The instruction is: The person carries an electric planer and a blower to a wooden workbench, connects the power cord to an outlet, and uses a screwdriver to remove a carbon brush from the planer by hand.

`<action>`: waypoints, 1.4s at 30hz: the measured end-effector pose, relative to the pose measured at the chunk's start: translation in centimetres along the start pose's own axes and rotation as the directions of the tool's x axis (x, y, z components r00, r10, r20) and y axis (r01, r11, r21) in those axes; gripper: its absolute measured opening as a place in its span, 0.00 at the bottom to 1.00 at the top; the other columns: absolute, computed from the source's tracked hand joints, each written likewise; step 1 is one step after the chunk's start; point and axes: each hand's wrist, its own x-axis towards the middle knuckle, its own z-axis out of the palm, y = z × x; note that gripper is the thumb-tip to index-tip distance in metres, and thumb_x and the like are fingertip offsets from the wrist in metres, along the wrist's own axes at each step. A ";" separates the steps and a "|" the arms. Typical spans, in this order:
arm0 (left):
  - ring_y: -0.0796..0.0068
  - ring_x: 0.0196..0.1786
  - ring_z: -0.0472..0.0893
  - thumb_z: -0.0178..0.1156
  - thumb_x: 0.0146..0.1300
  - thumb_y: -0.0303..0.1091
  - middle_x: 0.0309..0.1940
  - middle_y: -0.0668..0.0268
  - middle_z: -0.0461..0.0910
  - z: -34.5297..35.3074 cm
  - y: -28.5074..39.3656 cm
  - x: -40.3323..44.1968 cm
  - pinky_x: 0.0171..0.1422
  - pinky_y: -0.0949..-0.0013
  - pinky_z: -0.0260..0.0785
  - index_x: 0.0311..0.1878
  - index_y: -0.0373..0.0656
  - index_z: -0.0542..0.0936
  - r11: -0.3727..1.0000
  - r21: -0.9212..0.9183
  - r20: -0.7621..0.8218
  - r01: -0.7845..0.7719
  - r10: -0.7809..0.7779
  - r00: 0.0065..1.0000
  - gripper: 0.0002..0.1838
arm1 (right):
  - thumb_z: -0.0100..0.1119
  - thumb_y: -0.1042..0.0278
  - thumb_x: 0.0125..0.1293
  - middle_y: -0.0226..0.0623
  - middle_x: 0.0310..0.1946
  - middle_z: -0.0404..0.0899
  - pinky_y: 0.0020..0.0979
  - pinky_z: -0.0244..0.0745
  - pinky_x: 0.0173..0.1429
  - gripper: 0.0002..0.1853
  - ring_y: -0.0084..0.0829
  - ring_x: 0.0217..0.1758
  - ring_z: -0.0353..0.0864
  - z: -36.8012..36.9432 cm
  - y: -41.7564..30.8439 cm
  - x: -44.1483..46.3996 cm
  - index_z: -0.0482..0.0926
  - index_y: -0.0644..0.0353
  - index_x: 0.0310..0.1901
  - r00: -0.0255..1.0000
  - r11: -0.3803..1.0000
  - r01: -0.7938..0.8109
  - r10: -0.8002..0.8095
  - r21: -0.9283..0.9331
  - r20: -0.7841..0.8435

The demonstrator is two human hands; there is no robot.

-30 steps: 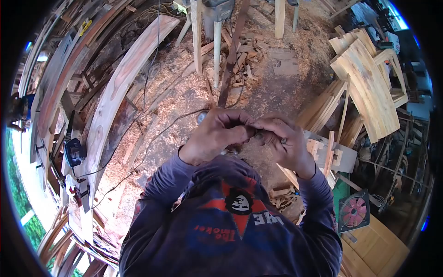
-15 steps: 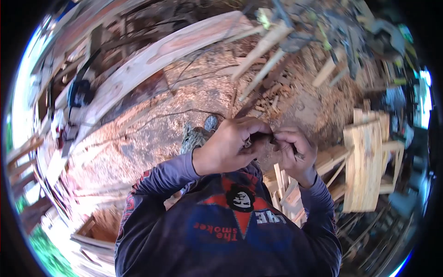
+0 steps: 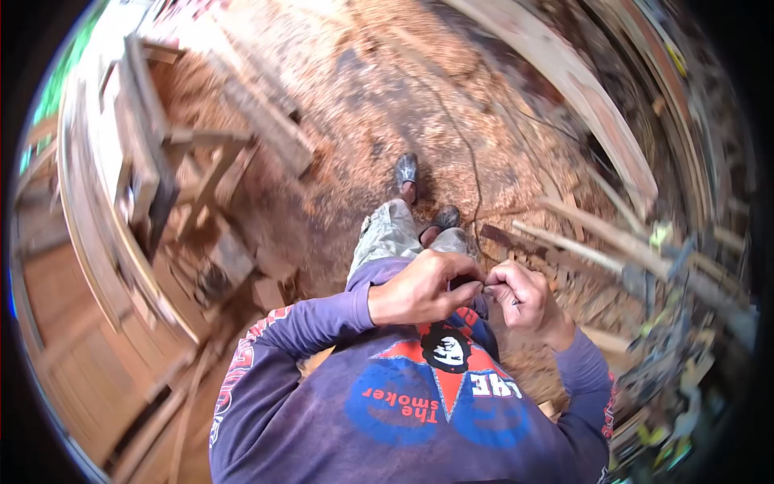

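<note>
My left hand (image 3: 427, 286) is held in front of my waist, its thumb and fingers closed in a pinch. Close against it, my right hand (image 3: 524, 300) has its fingers curled and pinched too. The fingertips of both hands meet around something tiny, too small and too covered to name. Below them is my purple long-sleeved shirt (image 3: 403, 411) with a red star print. Beyond the hands show my light trousers (image 3: 385, 234) and dark shoes (image 3: 407, 169), one ahead of the other.
Wood shavings (image 3: 363, 105) cover the floor, and a thin cord (image 3: 468, 153) runs across it. Wooden frames (image 3: 149, 153) and brown panels (image 3: 97, 363) stand at left. A long plank (image 3: 564, 73) lies at upper right, with cluttered tools (image 3: 669, 355) at right.
My view has turned left, so the long plank has swung from upper left to upper right. My feet are now stepping apart. Both hands stay pinched together.
</note>
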 end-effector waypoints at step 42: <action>0.87 0.31 0.78 0.62 0.66 0.26 0.26 0.69 0.83 -68.4 -4.6 -16.5 0.35 0.79 0.70 0.36 0.31 0.81 0.928 -0.348 -0.914 -0.131 -0.304 0.268 0.07 | 0.61 0.74 0.59 0.38 0.26 0.72 0.37 0.77 0.30 0.06 0.39 0.29 0.78 28.8 -19.9 81.9 0.73 0.61 0.32 0.557 0.631 0.772 -0.617 -0.074 0.556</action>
